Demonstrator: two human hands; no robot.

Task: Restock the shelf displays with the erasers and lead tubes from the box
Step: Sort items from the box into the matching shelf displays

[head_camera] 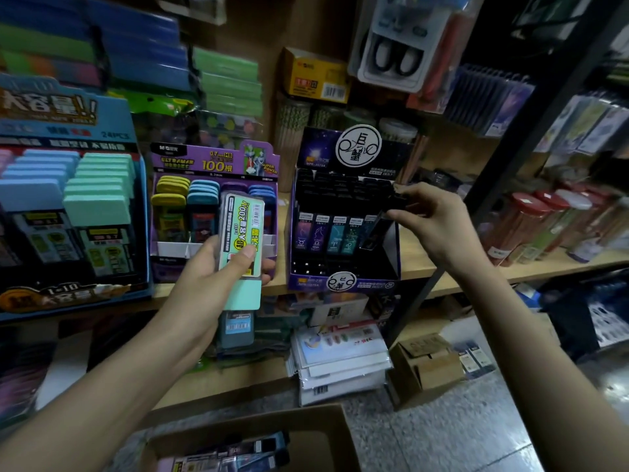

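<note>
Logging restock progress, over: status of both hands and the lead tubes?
Left hand grips mint lead case. Right hand pinches black lead tube at right end of dark display. Box below, stock inside. Nothing blocking.

Left hand grips a mint lead case; right hand pinches a black lead tube.

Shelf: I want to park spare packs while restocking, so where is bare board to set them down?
Best: the bare shelf right of the dark display, up to the red-lidded jars, though the right hand holds a tube over it. A thin strip lies between purple display and dark one. The blue display butts the purple.
</note>
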